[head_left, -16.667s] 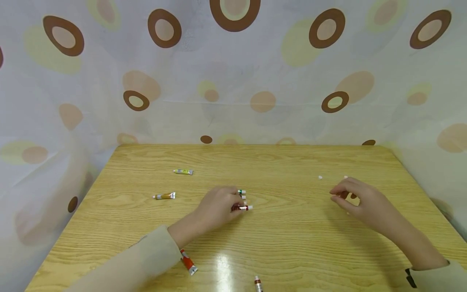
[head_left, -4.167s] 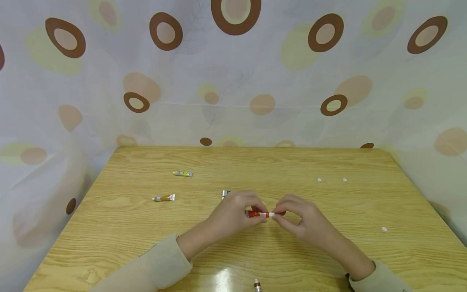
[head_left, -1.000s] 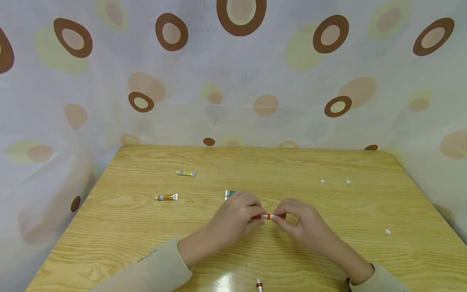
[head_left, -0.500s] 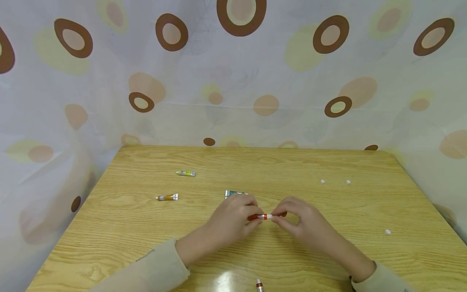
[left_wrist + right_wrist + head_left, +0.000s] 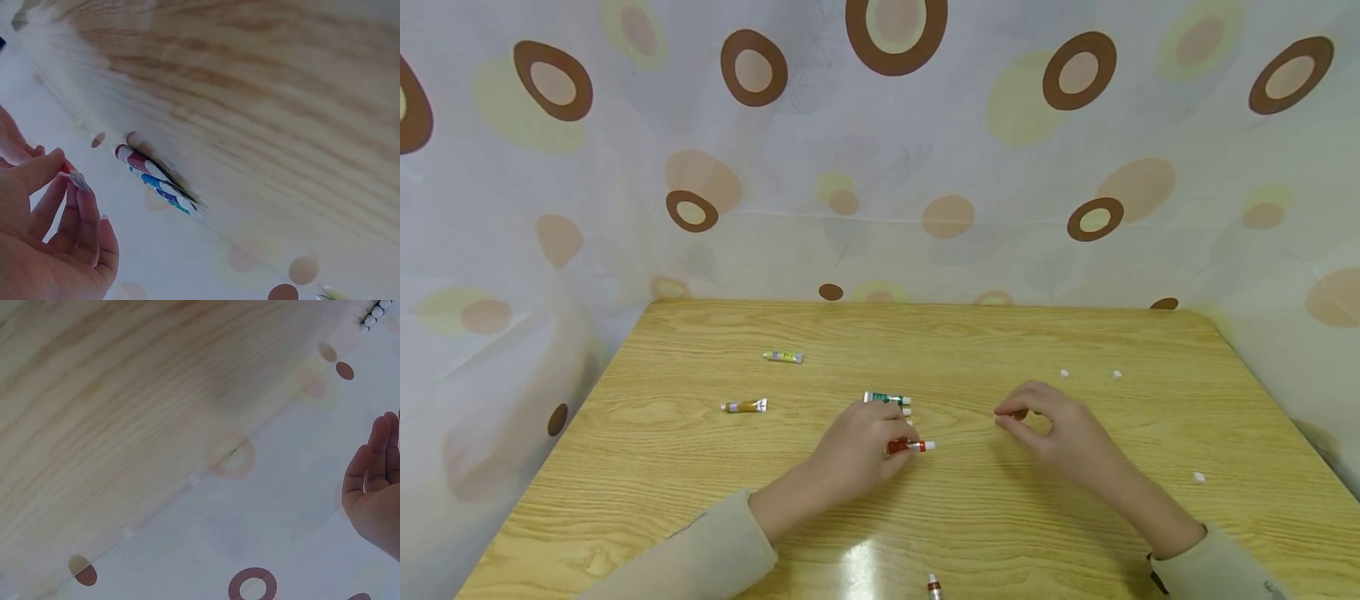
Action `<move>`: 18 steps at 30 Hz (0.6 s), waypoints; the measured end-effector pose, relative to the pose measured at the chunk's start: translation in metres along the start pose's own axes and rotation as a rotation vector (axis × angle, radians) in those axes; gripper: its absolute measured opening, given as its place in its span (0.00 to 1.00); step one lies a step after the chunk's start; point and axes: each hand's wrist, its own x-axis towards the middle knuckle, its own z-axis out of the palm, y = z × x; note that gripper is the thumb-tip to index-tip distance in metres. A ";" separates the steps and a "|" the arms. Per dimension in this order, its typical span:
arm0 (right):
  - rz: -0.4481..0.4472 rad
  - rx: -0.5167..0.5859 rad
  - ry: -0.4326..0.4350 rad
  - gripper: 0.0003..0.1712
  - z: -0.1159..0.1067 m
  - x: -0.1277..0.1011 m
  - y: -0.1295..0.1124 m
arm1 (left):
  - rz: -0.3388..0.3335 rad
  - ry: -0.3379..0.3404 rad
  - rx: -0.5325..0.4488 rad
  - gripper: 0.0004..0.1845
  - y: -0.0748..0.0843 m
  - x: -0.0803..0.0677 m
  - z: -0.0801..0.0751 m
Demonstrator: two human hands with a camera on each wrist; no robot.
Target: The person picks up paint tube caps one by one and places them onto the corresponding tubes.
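Left hand [image 5: 857,442] pinched the red tube [image 5: 910,447] low over the worktop [image 5: 1000,525]; right hand [image 5: 1052,425] hovered apart, fingers curled, contents unclear. Best laid gently beside the green tube [image 5: 886,398].

The hands have parted: the right hand [image 5: 1060,429] left the red tube [image 5: 910,447], now capped.

No lettering, brand, number or sign can be read in any view. The small tubes on the table [image 5: 1075,333] carry coloured bands and perhaps print, but it is too small and blurred to make out. The curtain [image 5: 880,167] behind shows only brown and yellow ovals, with no writing on it.
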 end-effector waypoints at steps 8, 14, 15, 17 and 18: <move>0.063 -0.093 0.034 0.13 -0.015 -0.002 0.023 | -0.041 -0.046 0.032 0.04 -0.005 -0.005 0.001; 0.116 -0.143 0.070 0.10 -0.024 -0.003 0.044 | -0.064 -0.069 0.022 0.04 -0.007 -0.006 0.004; 0.128 -0.148 0.073 0.09 -0.025 -0.004 0.048 | -0.068 -0.074 0.023 0.05 -0.007 -0.006 0.004; 0.164 -0.156 0.074 0.07 -0.027 -0.005 0.055 | -0.078 -0.087 0.027 0.05 -0.008 -0.007 0.005; 0.190 -0.158 0.069 0.07 -0.029 -0.005 0.058 | -0.082 -0.091 0.030 0.05 -0.008 -0.007 0.005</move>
